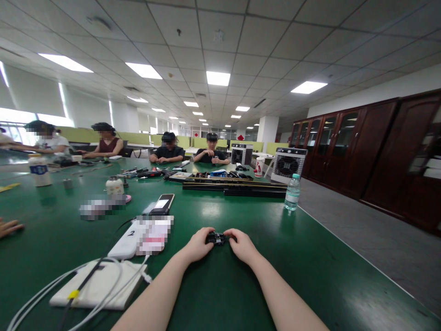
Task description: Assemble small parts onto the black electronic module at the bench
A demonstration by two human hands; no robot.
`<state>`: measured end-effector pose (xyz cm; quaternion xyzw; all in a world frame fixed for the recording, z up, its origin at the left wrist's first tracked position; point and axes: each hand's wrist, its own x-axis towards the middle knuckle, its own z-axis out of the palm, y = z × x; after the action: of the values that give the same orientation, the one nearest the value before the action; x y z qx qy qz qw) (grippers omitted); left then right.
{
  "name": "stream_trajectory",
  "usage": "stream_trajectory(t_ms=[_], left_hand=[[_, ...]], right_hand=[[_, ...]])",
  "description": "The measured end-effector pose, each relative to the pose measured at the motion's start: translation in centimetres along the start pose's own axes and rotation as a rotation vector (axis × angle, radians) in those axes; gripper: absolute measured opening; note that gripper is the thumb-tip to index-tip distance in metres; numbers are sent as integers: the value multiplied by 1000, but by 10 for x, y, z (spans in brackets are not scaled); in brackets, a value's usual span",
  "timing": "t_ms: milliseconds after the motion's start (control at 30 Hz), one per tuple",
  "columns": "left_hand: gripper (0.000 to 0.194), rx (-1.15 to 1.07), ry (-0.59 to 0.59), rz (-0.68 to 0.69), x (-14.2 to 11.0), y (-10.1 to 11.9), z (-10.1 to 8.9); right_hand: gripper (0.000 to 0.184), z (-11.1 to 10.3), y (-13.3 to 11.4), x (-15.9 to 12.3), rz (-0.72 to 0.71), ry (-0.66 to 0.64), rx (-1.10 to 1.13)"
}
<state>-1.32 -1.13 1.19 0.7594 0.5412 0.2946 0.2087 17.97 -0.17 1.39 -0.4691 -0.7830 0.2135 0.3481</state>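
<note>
Both hands meet at a small black object with silvery parts [217,238], just above or on the green table; its exact kind is too small to make out. My left hand [199,244] has its thumb and fingers closed around the object's left end. At the right end, my right hand [241,246] is curled, with its thumb and forefinger against the edge. The fingers cover both ends of the object, while its middle shows between them.
Left of my arms lie a white box [99,285] with cables, a white power bank [127,239] and a phone [163,203]. A water bottle [292,193] stands near the right edge. Black rails [255,191] lie ahead. Another person's hand [10,227] rests at far left.
</note>
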Motion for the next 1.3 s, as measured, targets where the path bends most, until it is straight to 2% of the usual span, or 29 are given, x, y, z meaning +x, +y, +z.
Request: stream_trajectory(t_ms=[367,567,933,1067,1300], left_hand=[[48,4,-1,7,1,-3,1],[46,25,-2,31,1,-4,2],[48,39,-29,29,1,-3,1],[53,18,-14,16,1,-3,2],[47,11,-9,37,0,-2,2]], right_hand=[[34,0,0,0,-1,3,6],[24,-1,-7,-1,-37,17,-35],[25,0,-15,-4,-84,-24,-111],[23,1,-14,-4,-84,-32,-126],[20,5,-10,-4,-95,-47,-168]])
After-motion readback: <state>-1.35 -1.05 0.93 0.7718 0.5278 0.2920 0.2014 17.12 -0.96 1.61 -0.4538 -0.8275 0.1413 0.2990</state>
